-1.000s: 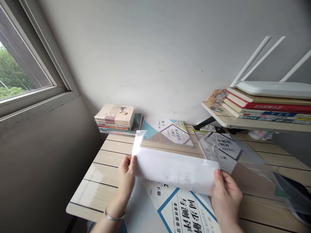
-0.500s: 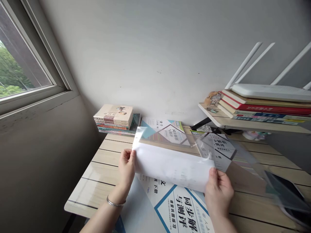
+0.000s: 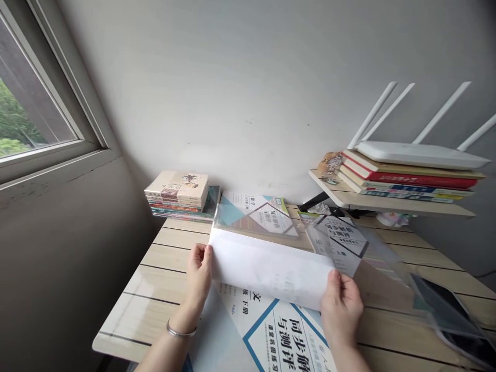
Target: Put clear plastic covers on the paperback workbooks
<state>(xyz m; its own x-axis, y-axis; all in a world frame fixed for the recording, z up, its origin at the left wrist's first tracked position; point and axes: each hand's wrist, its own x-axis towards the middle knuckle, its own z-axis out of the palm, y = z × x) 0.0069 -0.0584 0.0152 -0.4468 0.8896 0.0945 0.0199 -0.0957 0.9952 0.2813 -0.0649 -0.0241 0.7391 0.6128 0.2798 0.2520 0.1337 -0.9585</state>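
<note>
A clear plastic sheet (image 3: 251,233) with a white paper band (image 3: 267,266) along its near side is stretched between my hands. My left hand (image 3: 199,266) pinches its left edge, thumb on top. At the other end, my right hand (image 3: 341,302) grips the band's right edge, fingers curled underneath. More see-through film (image 3: 387,279) trails off to the right past that hand. Beneath the band lies a workbook (image 3: 232,330) with a white and blue cover and large Chinese lettering, partly hidden by the band and my arms.
A stack of small books (image 3: 176,194) stands at the table's back left. Two more workbooks, one with a blue corner (image 3: 251,201) and another (image 3: 341,232), lie behind the sheet. A dark phone (image 3: 442,292) is at right. A shelf (image 3: 403,202) holds books and a white router (image 3: 418,154).
Both hands keep their hold on the sheet and its white band. The view has shifted slightly, and the far edge of the sheet lies a little flatter.
</note>
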